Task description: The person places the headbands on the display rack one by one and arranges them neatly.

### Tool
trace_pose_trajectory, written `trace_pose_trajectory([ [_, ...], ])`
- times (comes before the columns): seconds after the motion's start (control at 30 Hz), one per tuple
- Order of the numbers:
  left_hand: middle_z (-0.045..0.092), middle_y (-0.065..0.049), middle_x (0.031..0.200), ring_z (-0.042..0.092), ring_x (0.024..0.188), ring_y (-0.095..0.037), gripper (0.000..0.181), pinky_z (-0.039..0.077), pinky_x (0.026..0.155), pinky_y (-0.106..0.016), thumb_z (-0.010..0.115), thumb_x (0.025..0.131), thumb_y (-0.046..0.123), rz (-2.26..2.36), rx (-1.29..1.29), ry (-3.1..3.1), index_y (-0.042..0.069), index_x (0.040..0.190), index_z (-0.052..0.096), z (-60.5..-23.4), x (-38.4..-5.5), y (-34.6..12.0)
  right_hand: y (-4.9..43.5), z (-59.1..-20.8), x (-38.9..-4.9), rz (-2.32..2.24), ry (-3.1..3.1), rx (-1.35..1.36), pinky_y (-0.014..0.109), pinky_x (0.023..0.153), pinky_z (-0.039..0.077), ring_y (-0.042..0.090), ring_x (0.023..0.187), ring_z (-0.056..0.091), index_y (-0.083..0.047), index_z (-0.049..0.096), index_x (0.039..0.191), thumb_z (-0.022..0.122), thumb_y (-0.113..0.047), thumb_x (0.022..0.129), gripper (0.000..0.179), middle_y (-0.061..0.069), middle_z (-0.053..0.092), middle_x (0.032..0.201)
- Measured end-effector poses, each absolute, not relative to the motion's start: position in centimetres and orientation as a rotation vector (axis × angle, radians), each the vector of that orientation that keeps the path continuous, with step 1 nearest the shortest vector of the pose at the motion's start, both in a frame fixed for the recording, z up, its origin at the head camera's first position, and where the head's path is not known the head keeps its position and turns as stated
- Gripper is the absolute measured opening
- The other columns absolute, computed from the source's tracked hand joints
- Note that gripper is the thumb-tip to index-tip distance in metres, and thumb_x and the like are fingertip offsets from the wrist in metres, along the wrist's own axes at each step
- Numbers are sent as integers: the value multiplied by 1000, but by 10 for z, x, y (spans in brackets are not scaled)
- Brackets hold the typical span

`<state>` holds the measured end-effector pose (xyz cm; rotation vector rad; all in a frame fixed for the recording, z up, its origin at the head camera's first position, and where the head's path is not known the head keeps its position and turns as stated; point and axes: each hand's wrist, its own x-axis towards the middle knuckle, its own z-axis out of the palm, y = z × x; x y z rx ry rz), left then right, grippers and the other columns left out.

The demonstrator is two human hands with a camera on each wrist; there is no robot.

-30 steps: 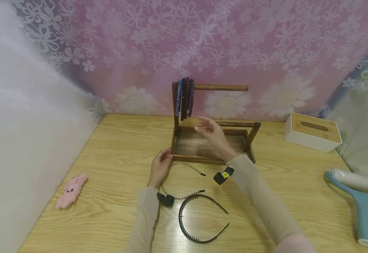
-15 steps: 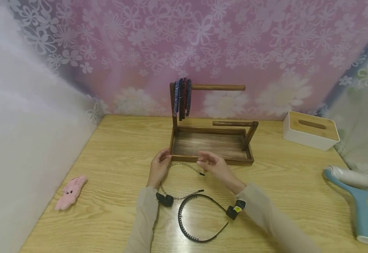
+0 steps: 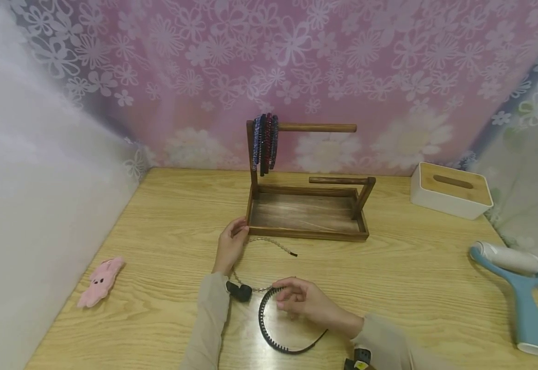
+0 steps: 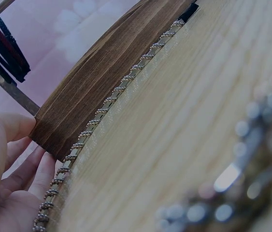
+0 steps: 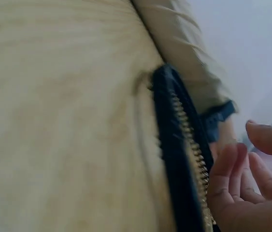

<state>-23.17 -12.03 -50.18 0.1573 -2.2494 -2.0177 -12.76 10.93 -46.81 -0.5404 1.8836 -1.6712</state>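
My left hand (image 3: 230,249) holds the front left corner of a dark wooden headband rack (image 3: 310,234), thumb on one side and fingers on the other in the left wrist view. Beside that hand, a beaded headband (image 4: 110,100) lies on the table along the rack's front. Over a black toothed headband (image 3: 262,319) hovers my right hand (image 3: 312,304), its fingers loosely bent and nothing between them. Part of the black headband is hidden under that hand. Several headbands (image 3: 266,144) hang at the left end of the rack's upper bar.
A pink plush toy (image 3: 100,282) lies on the left of the wooden table (image 3: 167,205). At the right are a white tissue box (image 3: 449,201) with a wooden lid and a blue-handled lint roller (image 3: 525,298). A flowered curtain (image 3: 232,77) rises behind the rack.
My right hand has come down from beside the hanging headbands, past the rack's front, to the black headband near me. The left hand has stayed at the rack's corner.
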Motion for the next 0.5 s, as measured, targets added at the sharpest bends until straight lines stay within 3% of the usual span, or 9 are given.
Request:
trace_pose_trajectory([
  [0.13,59,-18,131,55,122,-31,37,44,107,-45,59,98,14,-2032,161,-2238,3,134,56,-505,-234,-120,109,-474,-116,-1607,1920,-637,17,69,54,1,80,62,8,55,126,69,-9,88,44,30,64,106],
  [0.23,60,-17,129,56,121,-30,35,45,107,-44,59,97,13,-2028,162,-2230,4,132,58,-505,-234,-120,109,-472,-110,-1541,1967,-718,19,71,54,-1,80,61,4,58,124,73,-10,85,44,23,68,102],
  [0.5,61,-16,129,56,121,-29,35,46,106,-43,60,97,13,-2017,187,-2244,6,132,59,-506,-234,-120,107,-466,-97,-1299,2035,-888,14,58,50,-9,64,51,0,65,110,83,-14,76,41,5,68,82],
])
